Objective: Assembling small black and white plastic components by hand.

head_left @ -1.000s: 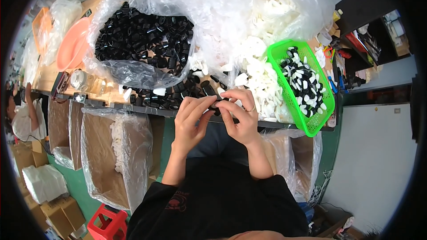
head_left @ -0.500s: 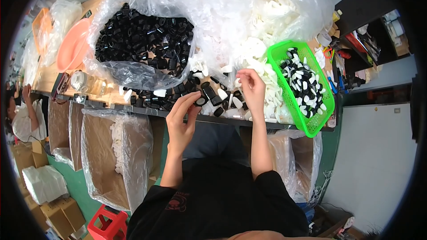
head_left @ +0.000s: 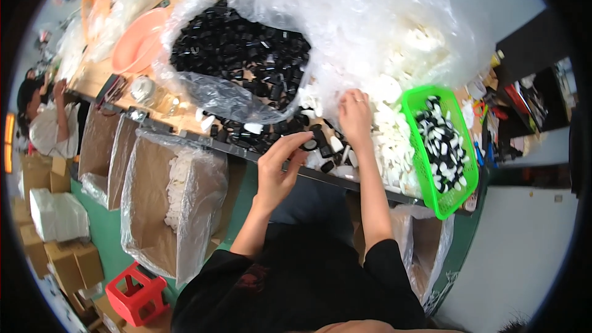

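My left hand pinches a small round black piece with a pale centre, just above the bench's front edge. My right hand reaches farther out, back upward, its fingertips hidden against the plastic film and loose white parts. White oval pieces lie heaped to the right of that hand. Between the hands are loose black and white parts, among them a black cylinder and a white piece. Beyond my left hand, many black ring-like parts fill an open clear bag.
A green basket of mixed black and white pieces stands at the bench's right end. At left are a pink basin and a clear jar. Bag-lined cartons and a red stool stand below. Another person sits far left.
The view has turned, so the bench now slants down to the right. My right hand has moved away from my left, toward the white parts and film. My left hand still pinches the black piece.
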### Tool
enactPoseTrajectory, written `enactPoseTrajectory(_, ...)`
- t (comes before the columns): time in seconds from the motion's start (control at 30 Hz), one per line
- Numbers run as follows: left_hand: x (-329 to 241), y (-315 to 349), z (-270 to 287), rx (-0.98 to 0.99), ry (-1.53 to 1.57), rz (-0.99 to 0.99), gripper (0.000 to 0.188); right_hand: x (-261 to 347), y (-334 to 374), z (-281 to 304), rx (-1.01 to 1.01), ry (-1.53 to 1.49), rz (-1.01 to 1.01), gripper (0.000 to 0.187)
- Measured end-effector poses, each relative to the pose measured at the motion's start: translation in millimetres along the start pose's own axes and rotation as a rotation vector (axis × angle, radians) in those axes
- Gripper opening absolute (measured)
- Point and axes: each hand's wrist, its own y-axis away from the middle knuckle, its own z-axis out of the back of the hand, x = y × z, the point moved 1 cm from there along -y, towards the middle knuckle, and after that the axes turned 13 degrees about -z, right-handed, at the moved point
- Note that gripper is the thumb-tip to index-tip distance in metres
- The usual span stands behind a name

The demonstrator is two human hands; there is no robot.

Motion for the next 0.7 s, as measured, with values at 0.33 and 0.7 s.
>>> enactPoseTrajectory(0.33, -5.8, -3.3, 4.0, -0.024, 0.044, 0.025, 0.039, 24.3, 17.9, 46.8, -0.056, 0.145, 0.029, 0.021)
enactPoseTrajectory(0.7, -12.7, -0.8, 19.4, -0.087, -0.081, -0.108, 0.037, 115.3, 54.8, 101.2, 0.306, -0.759, 0.140, 0.019)
